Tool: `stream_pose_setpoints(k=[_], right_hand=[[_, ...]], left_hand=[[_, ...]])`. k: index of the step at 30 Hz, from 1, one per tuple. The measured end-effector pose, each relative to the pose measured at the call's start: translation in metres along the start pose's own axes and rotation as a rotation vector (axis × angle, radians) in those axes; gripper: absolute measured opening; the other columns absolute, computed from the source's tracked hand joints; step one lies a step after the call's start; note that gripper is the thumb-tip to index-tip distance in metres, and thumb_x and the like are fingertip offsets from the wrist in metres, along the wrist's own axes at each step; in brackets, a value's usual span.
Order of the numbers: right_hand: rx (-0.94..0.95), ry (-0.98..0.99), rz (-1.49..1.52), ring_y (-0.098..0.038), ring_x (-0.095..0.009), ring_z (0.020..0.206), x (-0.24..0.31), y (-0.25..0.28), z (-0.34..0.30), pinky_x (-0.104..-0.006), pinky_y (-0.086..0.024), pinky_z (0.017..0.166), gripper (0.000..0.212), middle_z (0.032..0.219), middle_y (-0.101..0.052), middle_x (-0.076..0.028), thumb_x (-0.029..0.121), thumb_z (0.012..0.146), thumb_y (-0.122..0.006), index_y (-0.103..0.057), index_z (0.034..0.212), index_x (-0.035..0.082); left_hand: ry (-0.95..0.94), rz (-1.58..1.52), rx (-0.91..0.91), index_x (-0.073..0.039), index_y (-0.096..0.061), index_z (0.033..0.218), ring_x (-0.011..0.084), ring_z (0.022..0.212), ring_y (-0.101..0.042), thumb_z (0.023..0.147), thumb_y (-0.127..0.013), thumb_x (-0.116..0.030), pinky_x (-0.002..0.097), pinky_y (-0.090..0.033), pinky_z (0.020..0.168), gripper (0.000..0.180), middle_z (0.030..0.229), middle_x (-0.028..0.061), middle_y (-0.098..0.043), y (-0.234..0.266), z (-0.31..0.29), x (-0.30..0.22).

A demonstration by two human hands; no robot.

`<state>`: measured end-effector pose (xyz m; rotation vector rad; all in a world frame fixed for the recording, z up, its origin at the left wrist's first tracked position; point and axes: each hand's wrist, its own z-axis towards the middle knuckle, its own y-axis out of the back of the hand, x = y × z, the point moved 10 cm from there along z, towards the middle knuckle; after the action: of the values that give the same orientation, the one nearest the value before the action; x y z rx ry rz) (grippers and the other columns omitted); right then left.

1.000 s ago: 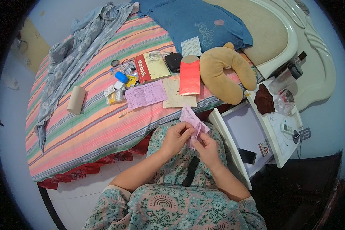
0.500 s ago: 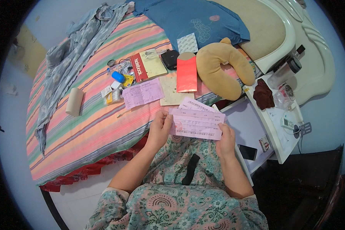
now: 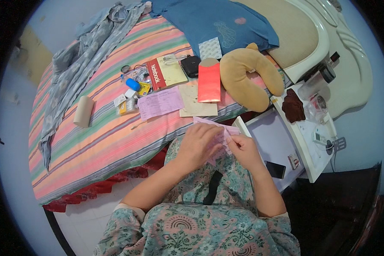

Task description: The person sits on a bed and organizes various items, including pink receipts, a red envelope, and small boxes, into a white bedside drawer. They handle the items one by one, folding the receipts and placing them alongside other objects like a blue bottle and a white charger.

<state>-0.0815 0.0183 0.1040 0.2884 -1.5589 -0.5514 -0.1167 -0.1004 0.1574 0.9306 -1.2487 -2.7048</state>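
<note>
Pink paper slips (image 3: 222,137) are between my hands above my lap, bent and partly covered by the fingers. My left hand (image 3: 199,146) lies over their left side, fingers curved onto the paper, its thumb hidden. At the right edge, my right hand (image 3: 245,151) pinches the slips between thumb and fingers. On the bed just beyond, another pink slip (image 3: 161,103) lies flat with a crease. Beside it a beige sheet (image 3: 197,110) is partly under a red envelope (image 3: 209,83).
A striped bed (image 3: 111,149) holds a notebook (image 3: 168,73), black case (image 3: 190,66), blue object (image 3: 133,84), paper roll (image 3: 84,112) and neck pillow (image 3: 239,81). To the right, an open drawer (image 3: 266,130) contains a phone (image 3: 275,170). A bottle (image 3: 313,83) and remote (image 3: 318,137) rest on the nightstand.
The slips were spread flat between both hands; now they are bent together. My left hand has moved right across them, and my right hand has shifted slightly left.
</note>
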Motion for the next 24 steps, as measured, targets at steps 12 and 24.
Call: stream_pose_setpoints(k=[12,24], right_hand=[[-0.218,-0.099,0.695,-0.051,-0.011,0.094,-0.035,0.005,-0.005,-0.0223,-0.040,0.082,0.028,0.106,-0.057,-0.007,0.013,0.085,-0.060,-0.059,0.108,-0.002],[-0.159,-0.233,0.628,-0.051,-0.015,0.103,-0.041,-0.041,-0.007,-0.0274,-0.042,0.086,0.048,0.116,-0.051,-0.012,0.004,0.079,-0.061,-0.043,0.123,-0.004]], left_hand=[[0.685,-0.834,-0.409,-0.004,-0.044,0.099,0.0116,0.054,-0.050,0.084,-0.059,-0.012,0.0255,-0.042,0.051,0.023,0.069,0.0065,-0.051,-0.026,-0.050,0.104],[0.647,-0.786,-0.504,-0.004,-0.043,0.096,0.0099,0.072,-0.055,0.087,-0.054,-0.010,0.0241,-0.044,0.061,0.016,0.084,0.0073,-0.059,-0.009,-0.051,0.086]])
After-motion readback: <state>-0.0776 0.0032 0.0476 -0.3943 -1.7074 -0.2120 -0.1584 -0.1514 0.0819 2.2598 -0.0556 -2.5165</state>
